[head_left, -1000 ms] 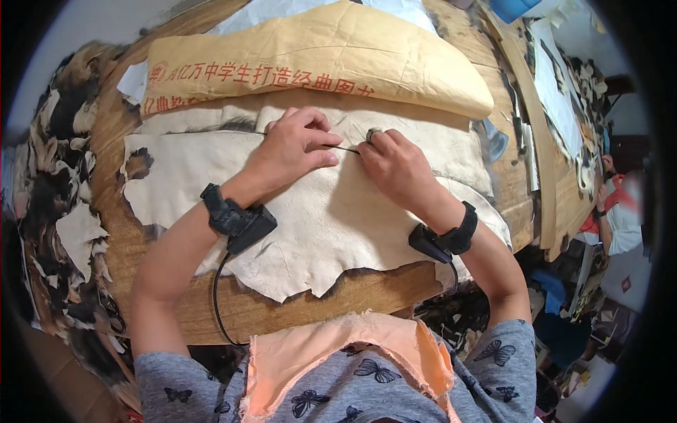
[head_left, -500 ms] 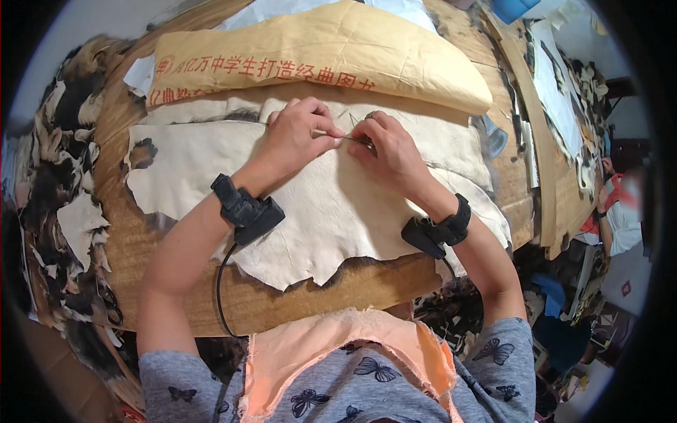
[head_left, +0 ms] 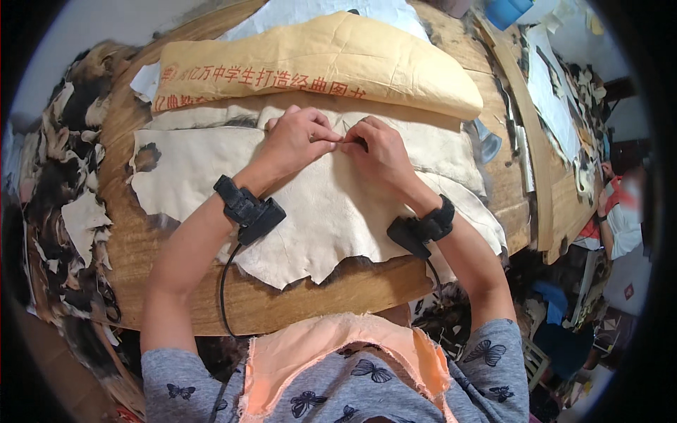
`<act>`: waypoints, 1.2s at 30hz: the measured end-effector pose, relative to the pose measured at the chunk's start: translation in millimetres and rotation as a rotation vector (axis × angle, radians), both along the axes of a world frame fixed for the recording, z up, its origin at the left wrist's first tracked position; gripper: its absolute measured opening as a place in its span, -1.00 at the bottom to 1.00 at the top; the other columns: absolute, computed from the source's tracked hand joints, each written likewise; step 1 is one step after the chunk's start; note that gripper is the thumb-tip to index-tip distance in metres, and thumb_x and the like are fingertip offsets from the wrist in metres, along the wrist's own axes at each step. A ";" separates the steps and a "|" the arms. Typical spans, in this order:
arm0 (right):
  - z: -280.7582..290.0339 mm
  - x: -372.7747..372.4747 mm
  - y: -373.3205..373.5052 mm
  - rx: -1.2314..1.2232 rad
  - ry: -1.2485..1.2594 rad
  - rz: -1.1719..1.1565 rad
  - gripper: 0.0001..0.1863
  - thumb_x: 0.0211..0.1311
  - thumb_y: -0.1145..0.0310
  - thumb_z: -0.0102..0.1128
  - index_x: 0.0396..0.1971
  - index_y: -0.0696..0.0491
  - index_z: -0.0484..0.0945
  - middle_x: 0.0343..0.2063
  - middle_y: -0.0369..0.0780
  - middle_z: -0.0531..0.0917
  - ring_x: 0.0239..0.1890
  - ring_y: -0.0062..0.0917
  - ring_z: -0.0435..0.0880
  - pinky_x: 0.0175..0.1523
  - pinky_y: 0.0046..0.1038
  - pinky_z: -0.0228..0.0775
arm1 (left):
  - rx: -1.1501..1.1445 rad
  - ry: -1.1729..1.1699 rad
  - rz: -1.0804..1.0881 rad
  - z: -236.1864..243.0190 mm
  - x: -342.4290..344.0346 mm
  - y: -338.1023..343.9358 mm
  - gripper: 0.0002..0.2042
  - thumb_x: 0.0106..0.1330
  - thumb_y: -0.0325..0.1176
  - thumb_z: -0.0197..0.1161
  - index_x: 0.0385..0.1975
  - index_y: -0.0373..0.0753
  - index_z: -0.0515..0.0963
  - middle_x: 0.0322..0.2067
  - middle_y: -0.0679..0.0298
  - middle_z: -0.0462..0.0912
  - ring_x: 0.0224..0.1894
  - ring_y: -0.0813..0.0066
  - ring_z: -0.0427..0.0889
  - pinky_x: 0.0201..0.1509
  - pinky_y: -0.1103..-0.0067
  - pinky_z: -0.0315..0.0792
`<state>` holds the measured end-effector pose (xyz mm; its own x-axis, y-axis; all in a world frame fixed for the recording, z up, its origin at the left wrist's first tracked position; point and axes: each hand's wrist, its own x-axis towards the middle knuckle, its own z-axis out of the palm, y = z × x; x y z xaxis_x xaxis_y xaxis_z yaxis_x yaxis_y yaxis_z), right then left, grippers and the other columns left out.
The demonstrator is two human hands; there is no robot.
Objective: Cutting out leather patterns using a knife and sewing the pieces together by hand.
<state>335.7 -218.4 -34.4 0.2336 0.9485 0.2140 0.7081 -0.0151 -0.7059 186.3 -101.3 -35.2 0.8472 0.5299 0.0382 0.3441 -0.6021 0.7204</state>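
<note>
Pale hides [head_left: 317, 233] lie skin side up on the wooden table, with bits of dark fur at their edges. My left hand [head_left: 300, 141] and my right hand [head_left: 381, 149] meet over the upper edge of the near hide, fingertips almost touching. Both are closed in a pinch. Between them is a thin dark strand, nearly all of it hidden by the fingers; whether it is thread or a needle I cannot tell. Just beyond my hands, a yellow-brown paper sheet [head_left: 317, 60] with red print covers the far part of the hides.
Fur scraps [head_left: 67, 190] are heaped along the table's left side. A long wooden strip [head_left: 525, 127] and a white sheet [head_left: 553, 92] lie at the right. A blue container [head_left: 508, 10] stands far right. Another person [head_left: 620, 215] is at the right edge. Black cables hang from my wrist devices.
My right hand has moved slightly left, closing the gap to my left hand. The thin dark strand stretched between the fingers before is now mostly hidden. The view has shifted slightly.
</note>
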 end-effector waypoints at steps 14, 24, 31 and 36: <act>11.2 29.0 8.9 -0.155 0.363 0.118 -0.91 -0.06 0.50 0.20 -0.47 0.08 0.56 -0.54 -0.18 0.51 -0.45 -0.29 0.52 -0.34 -0.34 0.37 | 0.053 -0.021 0.008 3.2 0.9 -0.7 -0.88 -0.02 -0.35 0.28 -0.47 -0.12 0.67 -0.39 0.39 0.59 -0.30 0.43 0.43 -0.15 0.56 0.35; -3.8 31.8 10.9 -0.001 -0.071 0.152 -0.95 -0.01 0.51 0.16 -0.50 0.13 0.50 -0.51 -0.18 0.50 -0.37 -0.28 0.51 -0.30 -0.37 0.35 | 0.015 -0.004 0.047 3.6 4.0 -2.7 -0.87 -0.04 -0.42 0.28 -0.46 -0.16 0.67 -0.41 0.34 0.60 -0.27 0.41 0.44 -0.15 0.56 0.36; 3.3 26.7 17.8 0.018 -0.170 0.156 -0.95 -0.01 0.44 0.10 -0.53 0.09 0.48 -0.55 -0.16 0.48 -0.41 -0.27 0.48 -0.30 -0.32 0.34 | 0.059 -0.094 0.038 2.4 2.6 -6.4 -0.92 -0.04 -0.45 0.25 -0.52 -0.23 0.63 -0.41 0.31 0.60 -0.29 0.39 0.47 -0.18 0.55 0.37; 6.4 21.8 21.1 0.067 -0.410 0.240 -0.77 -0.13 0.33 0.16 -0.50 0.14 0.38 -0.57 -0.14 0.44 -0.46 -0.29 0.44 -0.32 -0.34 0.33 | 0.132 -0.158 0.046 -5.2 -0.4 -8.1 -0.92 -0.04 -0.44 0.24 -0.52 -0.20 0.62 -0.39 0.35 0.60 -0.27 0.41 0.49 -0.17 0.53 0.32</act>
<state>357.5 -197.3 -28.0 -0.1063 0.9464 0.3052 0.9063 0.2184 -0.3617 185.9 -109.5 -40.4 0.8004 0.5491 0.2406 0.2621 -0.6815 0.6832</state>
